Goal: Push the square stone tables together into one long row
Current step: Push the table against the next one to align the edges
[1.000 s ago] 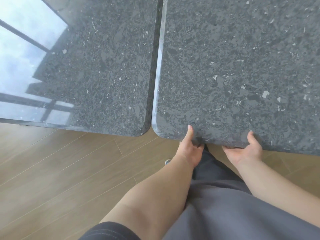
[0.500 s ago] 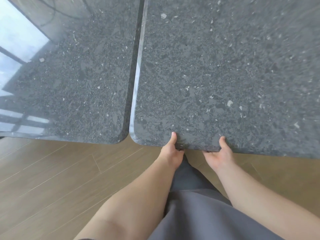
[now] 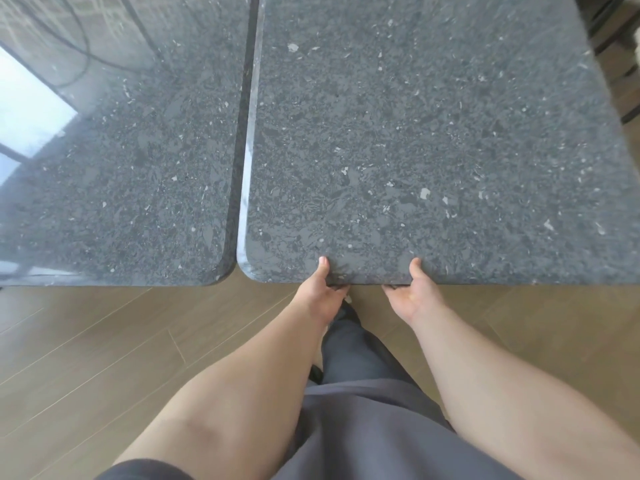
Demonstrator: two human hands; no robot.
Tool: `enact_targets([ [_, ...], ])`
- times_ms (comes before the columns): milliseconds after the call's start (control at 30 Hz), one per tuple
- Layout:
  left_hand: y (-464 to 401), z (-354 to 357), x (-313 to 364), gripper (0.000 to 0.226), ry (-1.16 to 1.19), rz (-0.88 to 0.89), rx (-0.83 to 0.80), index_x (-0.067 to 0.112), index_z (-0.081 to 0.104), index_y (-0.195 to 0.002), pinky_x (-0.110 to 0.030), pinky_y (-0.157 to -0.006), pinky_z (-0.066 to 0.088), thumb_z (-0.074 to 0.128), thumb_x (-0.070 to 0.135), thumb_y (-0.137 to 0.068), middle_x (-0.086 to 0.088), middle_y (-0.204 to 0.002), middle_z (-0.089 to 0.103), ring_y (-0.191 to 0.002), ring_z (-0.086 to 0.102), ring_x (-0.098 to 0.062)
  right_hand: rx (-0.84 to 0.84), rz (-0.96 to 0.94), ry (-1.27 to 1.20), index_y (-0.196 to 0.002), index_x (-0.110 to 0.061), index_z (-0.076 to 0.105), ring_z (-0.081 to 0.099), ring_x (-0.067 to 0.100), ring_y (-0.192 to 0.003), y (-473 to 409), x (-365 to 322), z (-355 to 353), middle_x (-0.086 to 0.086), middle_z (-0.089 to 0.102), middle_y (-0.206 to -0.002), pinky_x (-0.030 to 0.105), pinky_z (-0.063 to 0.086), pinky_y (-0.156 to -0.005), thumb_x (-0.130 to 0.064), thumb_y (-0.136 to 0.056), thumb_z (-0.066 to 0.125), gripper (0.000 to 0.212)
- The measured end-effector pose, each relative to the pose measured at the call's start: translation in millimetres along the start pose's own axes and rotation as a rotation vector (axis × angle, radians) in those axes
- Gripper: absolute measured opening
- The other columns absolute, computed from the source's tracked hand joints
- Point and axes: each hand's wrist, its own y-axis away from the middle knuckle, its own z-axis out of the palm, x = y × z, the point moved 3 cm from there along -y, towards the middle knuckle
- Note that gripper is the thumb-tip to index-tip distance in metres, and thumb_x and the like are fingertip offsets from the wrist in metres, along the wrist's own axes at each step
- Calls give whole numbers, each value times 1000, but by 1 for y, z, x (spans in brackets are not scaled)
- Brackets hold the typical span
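Note:
Two dark speckled square stone tables fill the upper part of the view. The left table and the right table stand side by side, their inner edges almost touching along a thin dark seam. Their near edges are nearly level. My left hand grips the right table's near edge close to its left corner, thumb on top and fingers hidden underneath. My right hand grips the same edge a little further right in the same way.
Wooden plank floor lies below the tables. My grey trousers show between my arms. Dark chair or table legs stand at the top right beyond the right table. A window reflects in the left table's surface.
The right table's near edge has come level with the left table's edge, and the seam looks straighter. Both hands kept their grip on the edge.

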Motion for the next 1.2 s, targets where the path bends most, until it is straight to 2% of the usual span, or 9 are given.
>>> enact_targets([
  [133, -5, -4, -2, 45, -42, 9, 12, -1, 51, -138, -43, -102, 48, 55, 30, -105, -22, -122, 63, -100, 65, -34, -17, 2, 44, -109, -9, 57, 63, 28, -106, -3, -2, -2, 15, 64, -119, 45, 47, -107, -37, -102, 56, 29],
  [400, -6, -6, -5, 45, -14, 24, 9, -2, 50, -138, -45, -108, 48, 56, 27, -104, -22, -135, 59, -108, 64, -33, -39, 13, 91, -108, -9, 58, 64, 28, -105, -4, -5, -6, 15, 65, -116, 45, 49, -101, -37, -104, 53, 29],
  [533, 1, -4, -7, 44, -13, 19, 34, -1, 50, -139, -42, -101, 50, 55, 27, -105, -20, -123, 62, -105, 65, -32, -39, 27, 110, -106, -8, 59, 64, 28, -103, -2, -8, -9, 15, 65, -114, 44, 49, -98, -38, -104, 52, 31],
  [633, 4, -4, -6, 45, -9, 1, 58, -1, 49, -140, -42, -106, 48, 53, 27, -106, -21, -135, 59, -109, 64, -33, -32, 37, 98, -105, -8, 58, 64, 28, -103, -2, -5, -8, 15, 65, -114, 43, 49, -98, -38, -104, 52, 30],
  [733, 9, -2, -2, 44, 5, -20, 79, -1, 49, -140, -42, -107, 47, 53, 26, -106, -20, -135, 58, -110, 63, -33, -22, 51, 67, -109, -9, 58, 63, 28, -109, -4, -3, -8, 14, 65, -119, 45, 48, -104, -36, -103, 54, 28],
  [833, 12, -3, 0, 44, 19, -57, 101, 0, 50, -140, -44, -111, 45, 56, 25, -105, -20, -140, 56, -128, 58, -35, 36, 20, 50, -110, -12, 59, 62, 25, -114, -1, 1, -6, 11, 64, -122, 44, 46, -109, -32, -103, 56, 21],
  [933, 15, -5, 2, 47, 48, -87, 113, 2, 48, -143, -44, -113, 43, 54, 30, -105, -19, -144, 55, -133, 55, -34, 40, 1, 38, -125, -12, 55, 60, 21, -121, 8, 15, -2, 7, 61, -130, 40, 45, -112, -31, -104, 55, 27],
  [1100, 15, -14, 9, 50, 98, -4, 164, 6, 51, -138, -50, -104, 50, 61, 38, -101, -17, -141, 58, -123, 61, -35, 2, 67, 77, -132, -14, 54, 61, 26, -124, 11, 47, 25, 9, 62, -132, 44, 45, -112, -40, -101, 57, 41],
  [1200, 11, -25, 19, 43, 65, 93, 245, 8, 57, -127, -46, -97, 57, 69, 35, -96, -11, -127, 67, -112, 67, -30, 17, 53, 123, -128, -12, 58, 64, 28, -121, 7, 59, 37, 12, 66, -131, 45, 48, -110, -41, -99, 61, 41],
])
